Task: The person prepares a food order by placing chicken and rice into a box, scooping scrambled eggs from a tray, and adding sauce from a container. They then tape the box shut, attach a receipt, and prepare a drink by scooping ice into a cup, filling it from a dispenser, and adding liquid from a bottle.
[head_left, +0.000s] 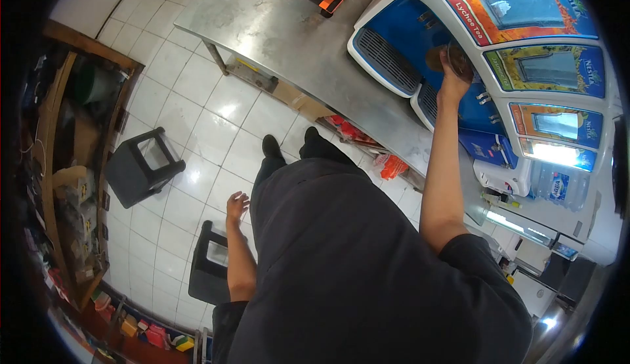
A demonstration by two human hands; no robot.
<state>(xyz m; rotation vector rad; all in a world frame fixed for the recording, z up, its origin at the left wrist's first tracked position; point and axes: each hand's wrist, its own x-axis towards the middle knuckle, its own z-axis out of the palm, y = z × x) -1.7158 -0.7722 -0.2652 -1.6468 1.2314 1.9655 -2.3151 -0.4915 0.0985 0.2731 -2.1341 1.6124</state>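
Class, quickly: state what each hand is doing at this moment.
Left hand: open, fingers spread, holding nothing, hanging above the black stool.
Right hand: closed on a glass held at the drink dispenser.

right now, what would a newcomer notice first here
The bright row of drink dispensers along the right stands out, one labelled Lychee Tea. The right hand holds a glass up against the machine. The left hand hangs open above a black stool.
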